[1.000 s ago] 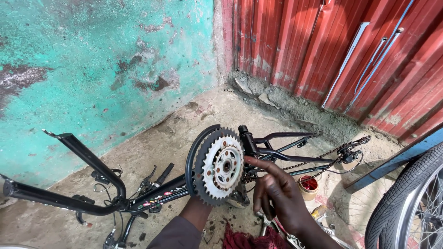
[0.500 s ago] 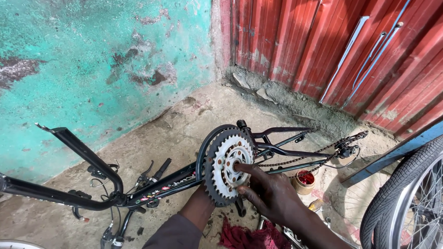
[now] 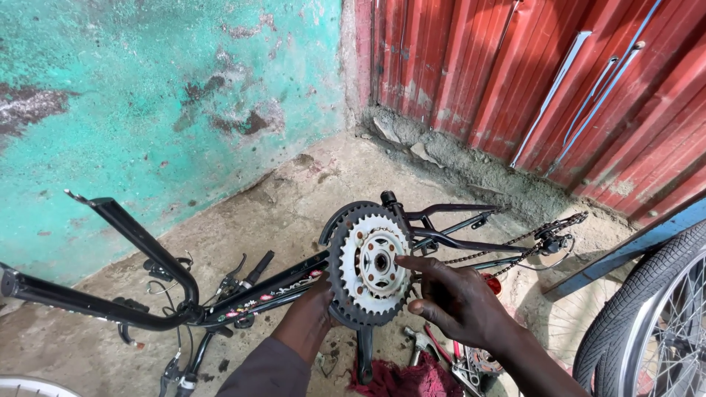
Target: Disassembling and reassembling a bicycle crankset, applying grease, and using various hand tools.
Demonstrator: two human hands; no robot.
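Between both hands, left hand [image 3: 318, 303] behind, right hand [image 3: 457, 300] beside: chainring [image 3: 365, 268].

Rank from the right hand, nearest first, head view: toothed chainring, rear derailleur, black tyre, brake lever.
From the right hand:
1. Toothed metal chainring with white centre: touched by the fingertips, just left.
2. Black brake lever on the handlebar: farther left, by the frame.
3. Black rubber tyre of the spoked wheel: far right edge.

The rear derailleur on the chain, up right, is too close to the tyre to call.
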